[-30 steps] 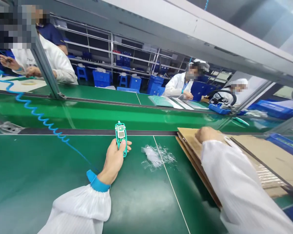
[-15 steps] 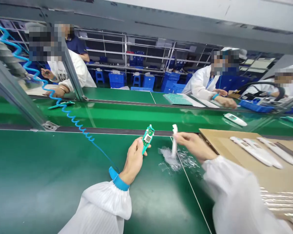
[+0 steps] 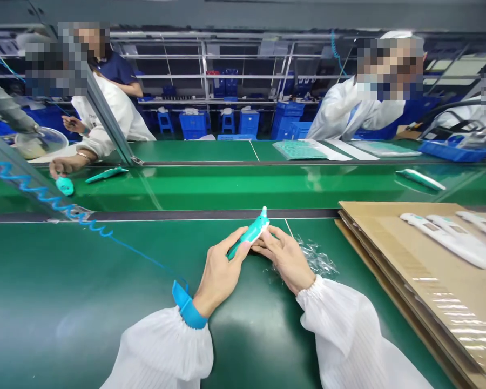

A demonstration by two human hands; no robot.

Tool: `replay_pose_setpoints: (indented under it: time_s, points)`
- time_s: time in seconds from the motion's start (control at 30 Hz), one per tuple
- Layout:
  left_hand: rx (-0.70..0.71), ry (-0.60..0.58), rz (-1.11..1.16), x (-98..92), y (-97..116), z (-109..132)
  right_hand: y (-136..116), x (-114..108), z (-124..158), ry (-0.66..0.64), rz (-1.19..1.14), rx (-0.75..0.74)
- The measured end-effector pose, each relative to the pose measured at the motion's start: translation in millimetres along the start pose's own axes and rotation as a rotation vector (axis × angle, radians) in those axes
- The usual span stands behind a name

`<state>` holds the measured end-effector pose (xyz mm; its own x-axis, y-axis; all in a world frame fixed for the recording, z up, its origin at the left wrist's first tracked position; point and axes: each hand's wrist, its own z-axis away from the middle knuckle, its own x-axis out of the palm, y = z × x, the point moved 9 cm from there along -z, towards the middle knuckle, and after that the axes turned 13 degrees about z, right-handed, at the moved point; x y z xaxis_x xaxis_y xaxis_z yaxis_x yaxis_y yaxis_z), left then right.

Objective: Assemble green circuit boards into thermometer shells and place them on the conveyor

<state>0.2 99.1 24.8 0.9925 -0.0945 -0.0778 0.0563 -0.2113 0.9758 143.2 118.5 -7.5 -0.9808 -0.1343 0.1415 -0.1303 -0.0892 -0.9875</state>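
A slim teal electronic device (image 3: 251, 233) with a white tip pointing up and away from me lies across the space between my hands. My left hand (image 3: 221, 268) is shut on its lower end, and my right hand (image 3: 285, 256) grips it from the other side. My fingers hide part of its body. A crumpled clear plastic wrap (image 3: 318, 258) lies just beyond my right hand. Several white elongated devices (image 3: 441, 240) rest on a flat cardboard sheet (image 3: 392, 229) to the right.
My hands work over a green bench mat (image 3: 85, 302). A blue strap (image 3: 188, 305) on my left wrist leads to a coiled blue cord (image 3: 93, 228). Beyond a glass partition (image 3: 267, 186), co-workers in white coats sit at green benches, with blue crates behind them.
The green board from my left hand and the white piece from my right hand have come together. Both hands now hold one device. My right hand has moved left, and the view has levelled.
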Motion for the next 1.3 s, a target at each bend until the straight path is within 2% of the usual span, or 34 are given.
replay_pose_setpoints:
  time_s: [0.2,0.47,0.67,1.0,1.1,1.3]
  points:
    - [0.006,-0.115,-0.175,21.3,14,12,-2,-6,-2,0.061,-0.029,-0.008]
    - [0.08,-0.123,-0.33,24.4,13,15,-5,-12,-4,0.107,-0.148,-0.05]
    - [0.142,-0.059,-0.475,24.1,18,18,-1,-6,-2,0.077,-0.212,0.003]
    - [0.273,0.057,-0.592,27.6,29,30,-8,4,4,0.01,-0.282,-0.045]
    - [0.24,0.056,-0.585,22.6,26,25,-9,4,3,-0.009,-0.243,-0.056]
    - [0.026,0.075,-0.418,10.1,18,16,-4,9,2,-0.08,-0.182,-0.049]
